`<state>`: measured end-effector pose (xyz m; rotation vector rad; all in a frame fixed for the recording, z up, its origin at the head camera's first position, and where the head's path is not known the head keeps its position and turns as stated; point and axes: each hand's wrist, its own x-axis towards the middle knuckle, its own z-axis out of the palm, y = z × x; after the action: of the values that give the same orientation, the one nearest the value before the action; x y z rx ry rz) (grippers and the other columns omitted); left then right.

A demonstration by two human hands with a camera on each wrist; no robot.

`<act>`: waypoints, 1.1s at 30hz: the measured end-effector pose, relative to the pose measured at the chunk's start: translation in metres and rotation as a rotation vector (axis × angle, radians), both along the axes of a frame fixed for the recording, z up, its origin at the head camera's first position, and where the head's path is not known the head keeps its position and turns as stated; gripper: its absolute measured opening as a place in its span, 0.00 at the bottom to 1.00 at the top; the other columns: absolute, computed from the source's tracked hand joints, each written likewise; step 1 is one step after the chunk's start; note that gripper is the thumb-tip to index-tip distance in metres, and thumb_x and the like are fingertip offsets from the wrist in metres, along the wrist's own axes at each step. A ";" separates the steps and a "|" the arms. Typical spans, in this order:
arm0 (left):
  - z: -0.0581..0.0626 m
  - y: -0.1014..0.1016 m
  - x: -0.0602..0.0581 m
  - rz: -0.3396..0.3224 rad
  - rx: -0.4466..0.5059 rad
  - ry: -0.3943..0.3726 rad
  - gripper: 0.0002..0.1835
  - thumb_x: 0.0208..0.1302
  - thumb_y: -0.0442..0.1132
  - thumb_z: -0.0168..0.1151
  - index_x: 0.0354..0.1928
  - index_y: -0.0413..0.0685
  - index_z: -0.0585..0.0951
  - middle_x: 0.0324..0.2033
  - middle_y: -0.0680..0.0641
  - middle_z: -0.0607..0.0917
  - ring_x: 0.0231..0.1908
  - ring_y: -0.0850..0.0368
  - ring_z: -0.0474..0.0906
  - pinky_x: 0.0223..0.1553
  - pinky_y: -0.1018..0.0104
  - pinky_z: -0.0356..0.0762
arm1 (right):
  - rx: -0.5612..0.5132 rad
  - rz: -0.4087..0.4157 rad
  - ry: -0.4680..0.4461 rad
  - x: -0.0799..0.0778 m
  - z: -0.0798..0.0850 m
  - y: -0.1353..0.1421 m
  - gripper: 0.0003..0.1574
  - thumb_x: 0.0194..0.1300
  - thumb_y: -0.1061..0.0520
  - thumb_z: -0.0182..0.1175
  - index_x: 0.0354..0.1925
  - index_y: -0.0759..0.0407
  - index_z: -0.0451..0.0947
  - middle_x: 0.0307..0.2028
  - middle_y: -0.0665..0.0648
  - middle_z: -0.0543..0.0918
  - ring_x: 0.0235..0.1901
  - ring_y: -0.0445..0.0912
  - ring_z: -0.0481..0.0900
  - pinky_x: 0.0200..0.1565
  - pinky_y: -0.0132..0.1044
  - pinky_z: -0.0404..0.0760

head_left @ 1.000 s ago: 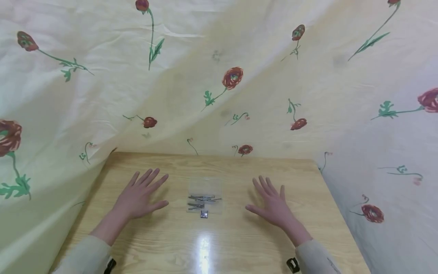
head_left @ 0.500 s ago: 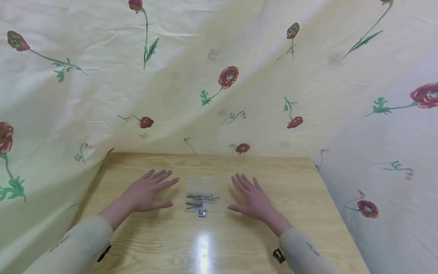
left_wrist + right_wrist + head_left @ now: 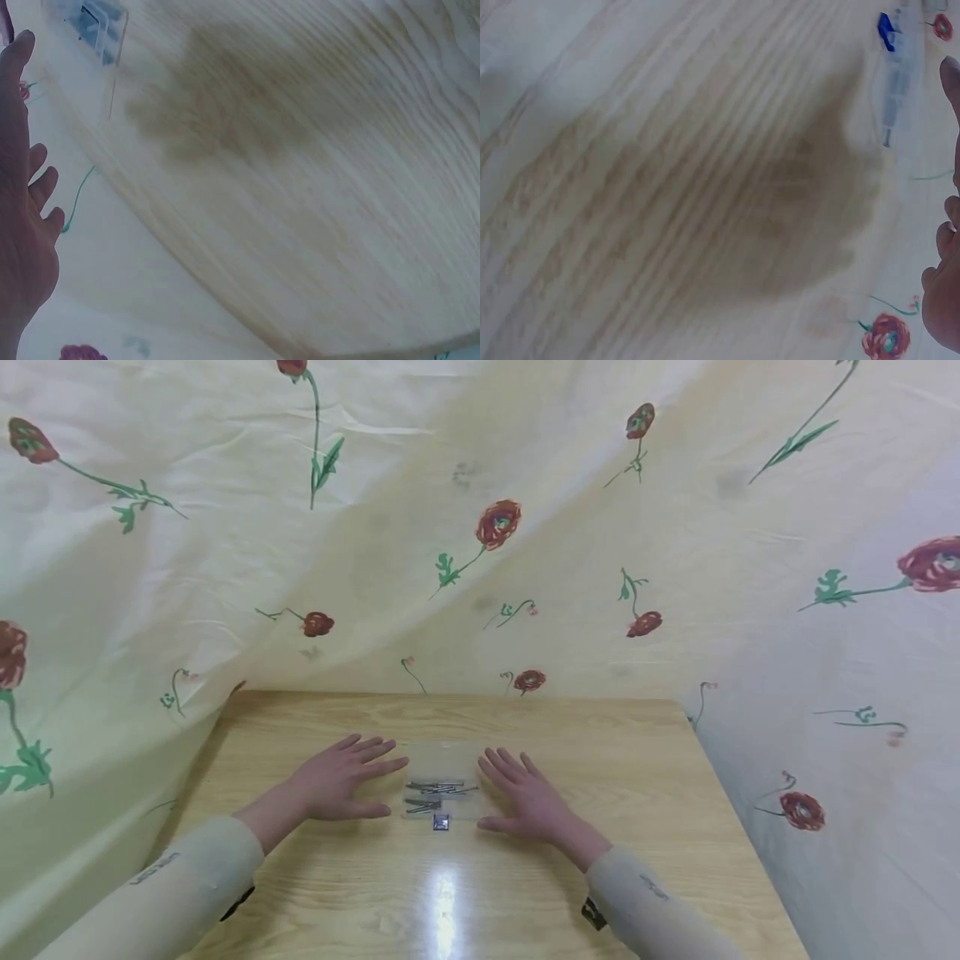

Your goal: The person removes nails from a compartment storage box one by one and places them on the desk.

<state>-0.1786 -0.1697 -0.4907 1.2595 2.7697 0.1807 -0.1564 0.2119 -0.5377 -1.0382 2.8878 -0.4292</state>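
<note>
A clear plastic case [image 3: 444, 760] lies at mid-table in the head view, its transparent lid laid back. Several thin metal pieces [image 3: 441, 788], like bits or nails, lie inside in two groups. At its front edge is a small dark-blue square piece [image 3: 441, 822], which shows bright blue in the right wrist view. My left hand [image 3: 341, 783] hovers left of the case with fingers spread. On the other side, my right hand [image 3: 529, 803] mirrors it, fingertips close to the case's right edge. Both hands hold nothing.
The wooden table [image 3: 337, 893] carries a bright light reflection near its front. Cream cloth [image 3: 375, 552] with red flowers hangs behind the table and along both sides. Dark wrist straps [image 3: 593, 913] show under the sleeves.
Both hands have moved inward toward the case from either side, fingers still spread. The case and the metal pieces stay where they were; the head view has shifted slightly.
</note>
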 end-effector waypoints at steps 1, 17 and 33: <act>-0.002 0.001 0.001 -0.003 0.000 0.000 0.42 0.72 0.69 0.61 0.80 0.58 0.70 0.79 0.40 0.68 0.78 0.38 0.65 0.79 0.35 0.57 | 0.006 0.005 -0.001 0.000 -0.003 -0.001 0.63 0.68 0.27 0.66 0.83 0.61 0.56 0.83 0.64 0.55 0.82 0.63 0.52 0.79 0.67 0.51; -0.027 0.021 0.004 0.008 0.060 0.011 0.35 0.72 0.63 0.66 0.76 0.59 0.76 0.54 0.47 0.86 0.54 0.48 0.81 0.59 0.45 0.81 | 0.040 0.006 -0.073 -0.002 -0.027 -0.014 0.62 0.72 0.24 0.59 0.86 0.55 0.49 0.86 0.59 0.49 0.85 0.55 0.44 0.82 0.58 0.43; -0.054 0.036 -0.006 0.147 0.202 -0.236 0.29 0.72 0.55 0.70 0.72 0.61 0.80 0.28 0.55 0.75 0.25 0.63 0.64 0.28 0.67 0.67 | 0.027 -0.009 -0.092 -0.007 -0.035 -0.015 0.63 0.73 0.23 0.57 0.86 0.53 0.46 0.86 0.58 0.49 0.85 0.52 0.41 0.83 0.56 0.43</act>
<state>-0.1850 -0.1338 -0.5444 0.9958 2.6885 0.5936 -0.1632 0.1968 -0.5730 -0.9753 2.8108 -0.4251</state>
